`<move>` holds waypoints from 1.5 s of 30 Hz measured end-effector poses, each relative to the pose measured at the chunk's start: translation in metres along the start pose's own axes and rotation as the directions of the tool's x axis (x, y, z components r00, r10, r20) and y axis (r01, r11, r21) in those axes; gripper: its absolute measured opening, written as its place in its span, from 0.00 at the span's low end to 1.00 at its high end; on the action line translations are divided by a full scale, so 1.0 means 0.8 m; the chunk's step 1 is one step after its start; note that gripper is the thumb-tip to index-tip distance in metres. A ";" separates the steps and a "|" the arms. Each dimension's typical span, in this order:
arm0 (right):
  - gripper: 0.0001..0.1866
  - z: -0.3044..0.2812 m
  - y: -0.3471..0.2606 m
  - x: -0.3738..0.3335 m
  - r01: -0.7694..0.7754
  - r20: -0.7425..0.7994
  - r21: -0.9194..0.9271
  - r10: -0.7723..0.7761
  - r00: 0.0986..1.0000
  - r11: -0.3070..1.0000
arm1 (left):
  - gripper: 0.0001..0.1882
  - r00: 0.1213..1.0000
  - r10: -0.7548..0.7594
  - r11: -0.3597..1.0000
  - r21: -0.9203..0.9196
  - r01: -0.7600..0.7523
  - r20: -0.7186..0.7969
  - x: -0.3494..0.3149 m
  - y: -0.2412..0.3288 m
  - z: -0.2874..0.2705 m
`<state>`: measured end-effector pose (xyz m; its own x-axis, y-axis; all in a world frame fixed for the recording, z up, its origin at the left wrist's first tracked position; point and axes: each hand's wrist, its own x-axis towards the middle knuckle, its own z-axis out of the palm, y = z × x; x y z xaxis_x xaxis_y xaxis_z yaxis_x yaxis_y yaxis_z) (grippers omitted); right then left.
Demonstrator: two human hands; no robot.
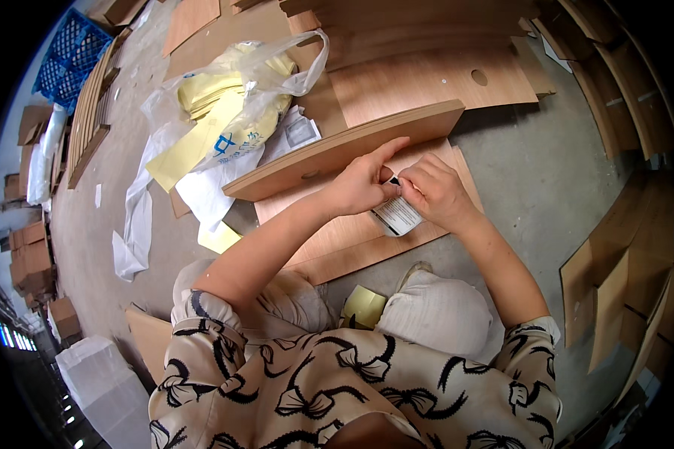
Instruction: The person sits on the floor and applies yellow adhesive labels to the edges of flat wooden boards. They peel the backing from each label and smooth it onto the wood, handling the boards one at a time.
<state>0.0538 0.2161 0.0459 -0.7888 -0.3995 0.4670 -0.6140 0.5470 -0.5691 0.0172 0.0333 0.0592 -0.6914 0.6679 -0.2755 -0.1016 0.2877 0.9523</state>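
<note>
A white printed label with dark marks hangs between my hands, just above a flat wooden board. My left hand pinches the label's upper edge with the thumb and curled fingers, while its index finger stretches out toward an upright wooden panel. At the same upper edge, my right hand is closed with thumb and fingertips on the label's corner. The upright panel stands on its edge across the flat board, right behind my hands, and shows a round hole low on its face.
Beyond the panel, a clear plastic bag holds a stack of yellow paper sheets. More wooden boards lie at the back. Brown cardboard pieces stand at the right. A blue plastic crate is far left. Yellow paper lies by my legs.
</note>
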 end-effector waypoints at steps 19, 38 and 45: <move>0.06 0.033 0.110 -0.065 -0.623 -0.051 0.561 0.774 0.632 0.546 | 0.28 0.965 -0.244 0.969 -0.008 0.246 0.095 -0.002 -0.086 -0.014; 0.14 0.076 0.138 -0.127 -0.631 0.234 0.766 0.860 0.454 0.124 | 0.50 0.885 -0.321 0.653 -0.597 0.465 0.338 0.050 -0.107 0.057; 0.08 0.063 0.203 -0.098 -0.728 0.230 0.572 0.778 0.584 0.377 | 0.47 0.810 -0.557 0.824 0.005 0.566 0.180 0.072 -0.133 0.061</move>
<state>0.0141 0.2993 -0.1174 -0.9451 0.0232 -0.3261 0.3269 0.0765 -0.9420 0.0234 0.0748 -0.0641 -0.3751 0.5044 -0.7777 -0.4716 0.6184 0.6286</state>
